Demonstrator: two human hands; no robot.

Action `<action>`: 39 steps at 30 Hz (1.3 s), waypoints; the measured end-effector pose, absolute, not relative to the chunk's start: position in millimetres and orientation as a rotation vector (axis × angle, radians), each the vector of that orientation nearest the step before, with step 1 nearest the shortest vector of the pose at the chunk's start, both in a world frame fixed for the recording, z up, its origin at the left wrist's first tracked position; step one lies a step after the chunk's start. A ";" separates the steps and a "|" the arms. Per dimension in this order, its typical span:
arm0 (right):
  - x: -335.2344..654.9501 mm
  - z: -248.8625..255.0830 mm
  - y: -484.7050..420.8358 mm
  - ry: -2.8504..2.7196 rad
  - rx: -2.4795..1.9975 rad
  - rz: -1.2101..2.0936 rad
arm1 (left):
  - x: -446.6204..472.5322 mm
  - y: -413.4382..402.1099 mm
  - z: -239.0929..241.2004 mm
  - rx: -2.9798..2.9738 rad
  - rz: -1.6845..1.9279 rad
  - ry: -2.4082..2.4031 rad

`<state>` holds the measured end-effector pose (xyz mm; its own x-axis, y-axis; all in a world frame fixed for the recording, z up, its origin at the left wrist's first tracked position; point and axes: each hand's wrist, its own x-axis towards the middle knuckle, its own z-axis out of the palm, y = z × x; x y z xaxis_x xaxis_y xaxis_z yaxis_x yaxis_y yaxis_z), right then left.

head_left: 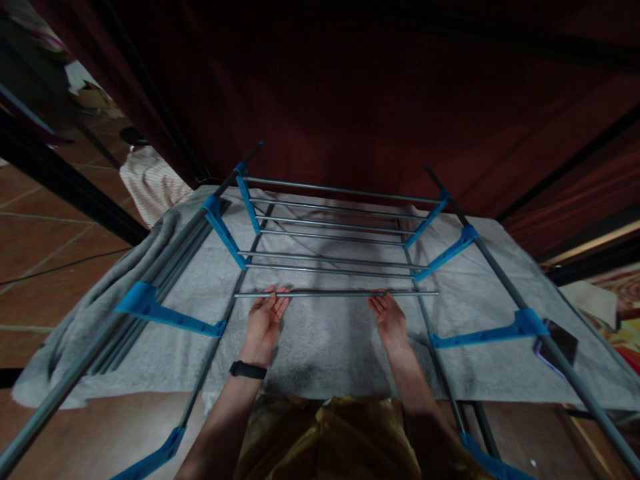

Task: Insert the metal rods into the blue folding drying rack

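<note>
A drying rack with grey metal bars and blue plastic brackets (227, 237) stands over a grey towel (330, 340). One loose metal rod (330, 293) lies crosswise at the near end of the rack's bars. My left hand (265, 320) and my right hand (389, 317) are both palm up under this rod. Their fingers hold it near its left and right parts. A black band (249, 369) sits on my left wrist.
Long grey side poles (520, 300) with blue arms (500, 331) run out left and right. A dark phone (557, 343) lies on the towel at right. Striped cloth (150, 183) lies at the left on the brown tiled floor (45, 247). A dark red curtain (380, 100) hangs behind.
</note>
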<state>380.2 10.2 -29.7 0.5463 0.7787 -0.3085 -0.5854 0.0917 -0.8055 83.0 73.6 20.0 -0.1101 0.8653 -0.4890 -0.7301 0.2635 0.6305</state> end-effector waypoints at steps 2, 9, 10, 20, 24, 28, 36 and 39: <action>379.7 -32.1 9.1 -0.208 -1.072 1.006 | 84.0 74.5 20.6 0.187 1.368 0.984; 386.7 -34.6 2.8 -0.182 -1.080 0.969 | 94.2 71.5 18.3 0.220 1.351 0.945; 388.8 -34.6 2.0 -0.180 -1.084 0.959 | 95.6 70.0 17.6 0.225 1.350 0.937; 397.4 -40.6 -3.9 -0.282 -1.112 0.955 | 105.6 58.4 13.9 0.260 1.318 0.913; 400.6 -42.1 -5.1 -0.262 -1.105 0.960 | 108.1 54.4 14.8 0.306 1.316 0.903; 404.6 -43.6 -5.4 -0.236 -1.130 0.979 | 107.5 51.7 16.8 0.315 1.329 0.895; 403.6 -38.1 -4.5 -0.256 -1.178 0.982 | 111.2 48.0 23.2 0.359 1.322 0.856; 403.6 -33.3 -4.4 -0.238 -1.163 0.980 | 112.5 45.9 28.1 0.377 1.329 0.842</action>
